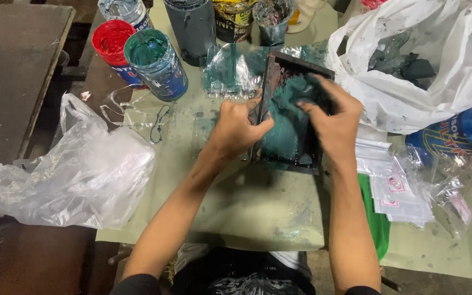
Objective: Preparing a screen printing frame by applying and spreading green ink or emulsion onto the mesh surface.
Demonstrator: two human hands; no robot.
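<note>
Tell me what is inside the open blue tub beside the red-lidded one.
The open blue plastic tub holds dark green ink, smeared up its inner wall. How deep it goes cannot be seen; the rim hides the bottom. The red-lidded tub touches it.

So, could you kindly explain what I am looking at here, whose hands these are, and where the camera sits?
There is one picture, from a camera on the person's head, looking down at their own bare hands. The left hand grips the edge of a dark rectangular frame smeared with teal ink; the right hand presses on its inked surface. The frame rests on a pale green table. Around it lie open paint tubs, one teal and one red, a clear plastic bag, a white bag and small zip pouches.
</note>
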